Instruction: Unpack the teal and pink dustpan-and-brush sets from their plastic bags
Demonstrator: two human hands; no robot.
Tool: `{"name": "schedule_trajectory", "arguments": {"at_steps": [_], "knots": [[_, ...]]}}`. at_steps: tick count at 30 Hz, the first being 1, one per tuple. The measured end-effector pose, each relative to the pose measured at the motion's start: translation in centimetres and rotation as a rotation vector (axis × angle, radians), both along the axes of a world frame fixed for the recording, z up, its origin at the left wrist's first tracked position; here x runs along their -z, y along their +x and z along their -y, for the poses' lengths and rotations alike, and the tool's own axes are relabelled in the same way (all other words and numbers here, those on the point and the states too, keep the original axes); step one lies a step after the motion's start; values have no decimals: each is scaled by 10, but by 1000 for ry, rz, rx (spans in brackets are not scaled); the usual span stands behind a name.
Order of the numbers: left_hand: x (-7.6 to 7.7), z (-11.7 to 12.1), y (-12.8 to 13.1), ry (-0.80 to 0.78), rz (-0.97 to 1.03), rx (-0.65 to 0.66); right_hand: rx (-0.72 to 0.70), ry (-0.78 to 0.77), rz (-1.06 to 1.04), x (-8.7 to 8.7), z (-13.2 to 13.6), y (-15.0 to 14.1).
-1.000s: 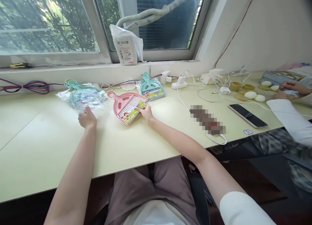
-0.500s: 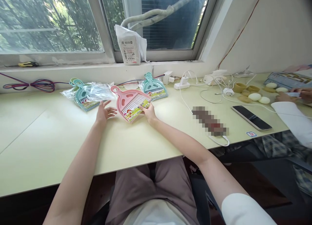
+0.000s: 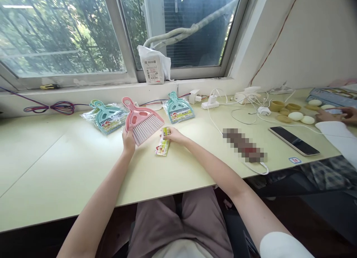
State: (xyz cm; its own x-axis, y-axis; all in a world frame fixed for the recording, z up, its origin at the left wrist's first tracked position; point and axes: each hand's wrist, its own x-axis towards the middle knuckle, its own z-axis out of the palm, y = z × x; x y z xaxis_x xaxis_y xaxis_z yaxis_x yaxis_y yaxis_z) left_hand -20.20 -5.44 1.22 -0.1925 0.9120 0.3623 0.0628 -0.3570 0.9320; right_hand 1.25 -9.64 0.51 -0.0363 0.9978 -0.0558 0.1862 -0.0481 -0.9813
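Note:
A pink dustpan [image 3: 152,112] with a white-bristled brush [image 3: 148,128] nested in it is tilted up over the table. My left hand [image 3: 128,140] grips its left edge, fingers partly hidden behind the pan. To the right, my right hand [image 3: 174,135] pinches a printed card sleeve [image 3: 163,145], green and white with small mushroom pictures, apart from the dustpan. Behind my left hand lie teal dustpan sets [image 3: 107,116] in clear plastic. Another wrapped teal dustpan set [image 3: 180,111] rests near the wall, beyond my right hand.
On the right of the table [image 3: 69,165] are a phone [image 3: 294,140], a blurred-out object [image 3: 245,145] with a white cable, chargers [image 3: 210,101] and tangled cords. Farther right, another person's hands [image 3: 331,116] work beside pale egg-shaped pieces [image 3: 295,116]. A white package [image 3: 154,70] stands on the sill.
The card sleeve has come off the pink dustpan and is in my right hand. My left hand, open before, now holds the dustpan. The view has shifted slightly.

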Motion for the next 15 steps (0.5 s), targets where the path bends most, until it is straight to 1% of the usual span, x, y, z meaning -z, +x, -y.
{"name": "schedule_trajectory", "arguments": {"at_steps": [2, 4, 5, 7, 8, 9, 12, 13, 15], "knots": [[-4, 8, -3, 54, -135, -109, 150, 141, 339, -1, 3, 7], [-6, 18, -4, 77, -239, -154, 262, 304, 616, -2, 7, 11], [-7, 23, -3, 100, -263, -151, 315, 366, 701, -2, 9, 12], [-7, 33, 0, 168, -282, -116, 427, 471, 788, -4, 12, 10], [-7, 38, 2, 195, -287, -98, 456, 524, 796, -6, 15, 8], [-6, 42, 5, 206, -296, -82, 452, 584, 783, -8, 17, 4], [-4, 53, 15, 238, -357, 2, 304, 751, 622, -16, 26, -13], [-3, 56, 18, 284, -390, 57, 266, 784, 538, -18, 30, -20], [-2, 60, 23, 429, -466, 162, 265, 810, 362, -21, 35, -33]]}}
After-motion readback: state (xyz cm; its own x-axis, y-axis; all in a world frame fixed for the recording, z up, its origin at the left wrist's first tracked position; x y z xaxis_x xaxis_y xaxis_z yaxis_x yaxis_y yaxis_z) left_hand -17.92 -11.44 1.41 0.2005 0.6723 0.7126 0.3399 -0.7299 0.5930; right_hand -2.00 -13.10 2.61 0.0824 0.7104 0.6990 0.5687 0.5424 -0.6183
